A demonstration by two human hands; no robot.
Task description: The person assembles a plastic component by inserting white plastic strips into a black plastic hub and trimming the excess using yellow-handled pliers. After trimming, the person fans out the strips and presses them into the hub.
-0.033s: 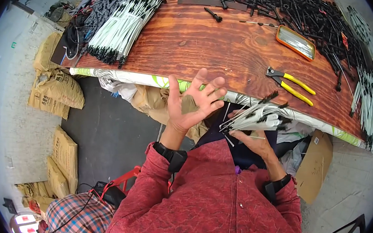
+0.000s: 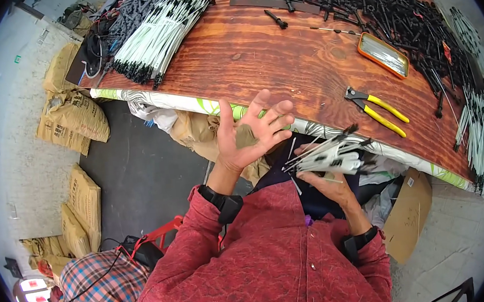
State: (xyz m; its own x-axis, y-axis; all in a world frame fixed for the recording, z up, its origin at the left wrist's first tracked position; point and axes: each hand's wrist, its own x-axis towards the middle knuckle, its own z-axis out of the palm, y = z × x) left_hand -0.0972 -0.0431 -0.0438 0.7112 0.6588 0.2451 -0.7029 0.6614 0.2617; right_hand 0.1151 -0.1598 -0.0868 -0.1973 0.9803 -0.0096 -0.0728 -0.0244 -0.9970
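Observation:
My left hand is raised near the table's front edge, palm up with fingers spread; a greyish-brown patch shows on the palm, and I cannot tell whether it is dirt or a flat piece. To its right, my right hand is closed around a loose bundle of thin white sticks with black tips. The bundle fans out over my lap, a few sticks poking out at its left end. On the table beyond lie cutting pliers with yellow handles.
The wooden table carries a tied white stick bundle, a heap of black plastic parts, an orange-rimmed tin and more white sticks at right. Paper sacks stand left; a person in plaid sits behind-left.
The stick bundle in my right hand has tilted and shifted slightly; its black-tipped end is blurred by motion. My left hand stays almost still.

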